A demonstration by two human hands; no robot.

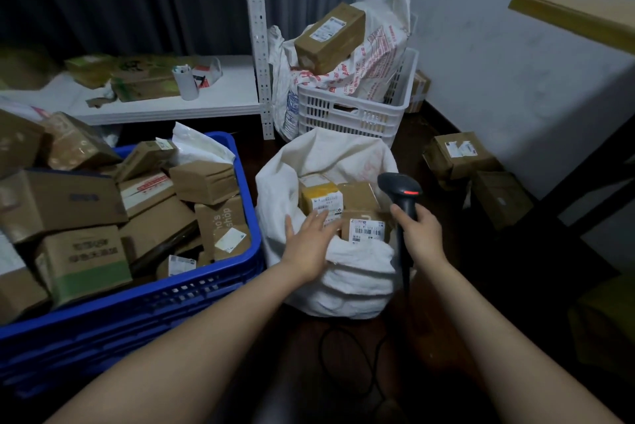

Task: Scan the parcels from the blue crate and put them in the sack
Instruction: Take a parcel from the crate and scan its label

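The left hand (311, 245) is open with its fingers spread and slightly blurred. It reaches over the near rim of the white sack (343, 276), and its fingertips lie over the label of a yellow-taped parcel (321, 196) inside. Whether they touch that parcel I cannot tell. The right hand (417, 231) is curled round the handle of a black barcode scanner (400, 186) at the sack's right edge. The scanner's head stands upright above the hand, with a red light glowing on it, and its cable (338, 355) trails over the dark floor in front of the sack.

The sack stands open on the floor with its mouth rolled down. Inside it, several brown parcels lie close together. One with a white barcode label (367, 229) faces up just right of the left hand's fingers, and another plain brown one (359, 195) sits behind it.

Left of the sack, just beside it, stands the blue crate (206, 282), heaped with cardboard parcels (202, 179) of mixed sizes. Behind the sack stands a white slatted crate (357, 114) holding a printed sack (374, 56) with a brown box (330, 37) tilted on top. Behind and to the left of the sack, a white shelf (220, 97) carries flattened cardboard and a white cup. To the right of the sack, well apart, two more boxes (458, 155) lie on the floor by the wall.
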